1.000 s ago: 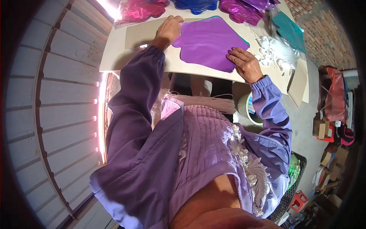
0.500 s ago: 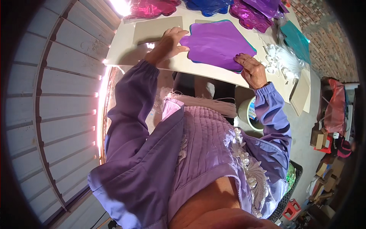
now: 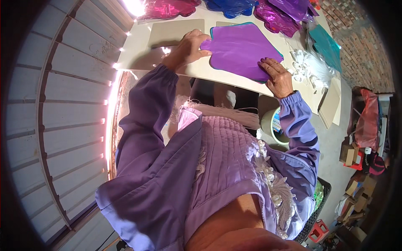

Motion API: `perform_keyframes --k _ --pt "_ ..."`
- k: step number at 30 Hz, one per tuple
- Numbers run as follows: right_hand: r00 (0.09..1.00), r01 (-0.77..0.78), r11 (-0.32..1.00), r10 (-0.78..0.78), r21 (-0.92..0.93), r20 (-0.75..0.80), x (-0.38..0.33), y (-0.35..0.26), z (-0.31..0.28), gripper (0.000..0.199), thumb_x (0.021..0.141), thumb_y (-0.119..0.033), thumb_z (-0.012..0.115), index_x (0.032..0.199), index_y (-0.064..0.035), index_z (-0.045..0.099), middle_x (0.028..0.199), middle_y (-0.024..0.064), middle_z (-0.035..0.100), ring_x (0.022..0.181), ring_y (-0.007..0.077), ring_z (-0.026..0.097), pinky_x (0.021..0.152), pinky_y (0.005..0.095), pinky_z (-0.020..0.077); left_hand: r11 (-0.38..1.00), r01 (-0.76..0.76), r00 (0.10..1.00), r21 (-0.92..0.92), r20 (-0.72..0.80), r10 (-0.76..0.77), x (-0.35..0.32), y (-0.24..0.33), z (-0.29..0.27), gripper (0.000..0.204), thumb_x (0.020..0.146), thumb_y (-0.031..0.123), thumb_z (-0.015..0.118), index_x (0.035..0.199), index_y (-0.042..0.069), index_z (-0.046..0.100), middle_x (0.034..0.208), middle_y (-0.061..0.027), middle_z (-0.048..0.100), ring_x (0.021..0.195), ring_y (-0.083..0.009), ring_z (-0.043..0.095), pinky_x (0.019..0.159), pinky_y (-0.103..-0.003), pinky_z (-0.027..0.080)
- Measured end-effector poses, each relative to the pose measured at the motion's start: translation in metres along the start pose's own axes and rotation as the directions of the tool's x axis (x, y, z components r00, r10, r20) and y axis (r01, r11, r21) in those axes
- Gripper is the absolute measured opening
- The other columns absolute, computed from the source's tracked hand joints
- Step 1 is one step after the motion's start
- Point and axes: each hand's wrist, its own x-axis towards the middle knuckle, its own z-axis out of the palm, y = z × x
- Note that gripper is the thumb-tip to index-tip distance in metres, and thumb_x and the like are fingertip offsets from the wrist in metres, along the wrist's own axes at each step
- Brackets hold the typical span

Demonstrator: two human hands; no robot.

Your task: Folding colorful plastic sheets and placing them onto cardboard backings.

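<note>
A flat purple sheet [image 3: 240,48] with a thin teal rim lies on the pale table near its front edge. Its shape is many-sided, with a narrow tab on the left. My left hand [image 3: 190,48] has that tab pinched between thumb and fingers. On the sheet's near right corner rests my right hand [image 3: 277,77], its fingers laid over the surface and slightly apart; the thumb is hidden. Just right of that hand is a heap of white strips and clear plastic [image 3: 307,67].
Grey boards [image 3: 173,32] lie behind my left hand. Plastic-wrapped packs, pink [image 3: 169,8], blue [image 3: 232,7] and purple [image 3: 289,10], line the far side. A teal sheet [image 3: 325,47] and loose card [image 3: 329,102] are at the right. Below the table edge stands a round pale tub [image 3: 268,122].
The sheet has shifted slightly to the right and down. My right hand's fingers, curled at the corner before, now lie flatter on it. My left hand keeps its pinch on the tab.
</note>
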Motion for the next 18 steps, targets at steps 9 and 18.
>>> perform_keyframes --k 9,18 --pt "1.0 -0.017 1.0 0.017 -0.002 -0.007 0.003 -0.004 -0.003 0.065 0.059 0.009 0.054 0.121 -0.009 0.064 0.122 0.0134 0.063 0.119 0.0333 0.057 0.102 0.0414 0.047 0.995 0.003 1.0 0.1 -0.016 -0.002 -0.001 0.009 -0.002 0.044 0.076 0.017 0.078 0.111 -0.002 0.062 0.097 -0.0192 0.058 0.093 -0.035 0.057 0.083 -0.041 0.046" --pt "1.0 -0.022 1.0 0.022 -0.002 -0.021 0.005 -0.004 -0.003 0.065 0.058 0.012 0.055 0.119 -0.0088 0.065 0.12 0.0133 0.064 0.118 0.033 0.057 0.101 0.0407 0.0478 0.996 0.011 1.0 0.088 0.007 -0.012 0.003 0.013 -0.008 0.042 0.076 0.017 0.078 0.11 -0.003 0.062 0.095 -0.0197 0.058 0.09 -0.0354 0.058 0.081 -0.041 0.046"
